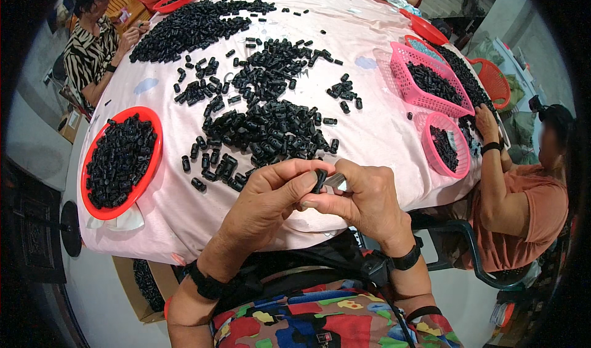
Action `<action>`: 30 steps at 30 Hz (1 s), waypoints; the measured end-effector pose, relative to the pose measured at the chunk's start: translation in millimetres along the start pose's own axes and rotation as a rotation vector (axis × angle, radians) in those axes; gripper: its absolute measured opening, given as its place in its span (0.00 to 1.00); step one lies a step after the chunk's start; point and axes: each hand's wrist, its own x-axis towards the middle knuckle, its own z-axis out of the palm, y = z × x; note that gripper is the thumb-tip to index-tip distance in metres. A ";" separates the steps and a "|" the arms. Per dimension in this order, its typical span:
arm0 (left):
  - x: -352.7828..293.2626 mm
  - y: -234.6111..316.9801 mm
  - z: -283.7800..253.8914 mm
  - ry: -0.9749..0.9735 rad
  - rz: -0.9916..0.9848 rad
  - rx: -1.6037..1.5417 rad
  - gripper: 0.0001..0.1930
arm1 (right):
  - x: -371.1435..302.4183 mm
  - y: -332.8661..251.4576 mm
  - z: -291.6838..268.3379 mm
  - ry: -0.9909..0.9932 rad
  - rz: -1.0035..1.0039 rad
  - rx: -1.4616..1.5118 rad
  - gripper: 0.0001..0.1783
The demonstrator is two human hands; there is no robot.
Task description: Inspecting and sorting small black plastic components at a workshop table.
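Close together above the near table edge, both my hands are closed. My left hand (280,191) pinches a small black plastic part (319,180) between thumb and fingertips. In my right hand (375,194) is a flat silver-grey metal piece (335,180), its end close to the black part. Fingers cover most of the metal piece, so its full shape is hidden. Just beyond my hands lies a loose pile of small black cylindrical plastic parts (265,129) on the pink cloth (369,132).
A red tray (158,140) heaped with black parts stands at left. Pink baskets (400,71) hold more at right. A person in an orange shirt (511,216) works at right, and another in a striped shirt (89,52) at far left. An open cardboard box (126,286) sits below the table.
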 end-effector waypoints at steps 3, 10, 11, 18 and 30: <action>-0.1 -0.4 0.5 0.001 -0.007 -0.005 0.14 | 0.0 0.6 0.6 0.001 -0.007 -0.009 0.24; -0.9 2.1 3.8 0.038 -0.015 0.010 0.14 | 1.0 -1.5 -1.8 -0.023 -0.001 -0.026 0.25; -1.0 2.0 4.1 0.048 -0.012 0.019 0.14 | 1.0 -1.6 -1.8 -0.028 0.003 -0.029 0.25; -0.4 -1.7 2.0 0.068 0.004 0.042 0.13 | 0.4 1.5 0.4 -0.012 -0.011 0.008 0.25; -1.6 0.6 2.2 0.030 -0.006 -0.027 0.13 | -0.2 0.3 -0.5 0.009 -0.015 0.041 0.23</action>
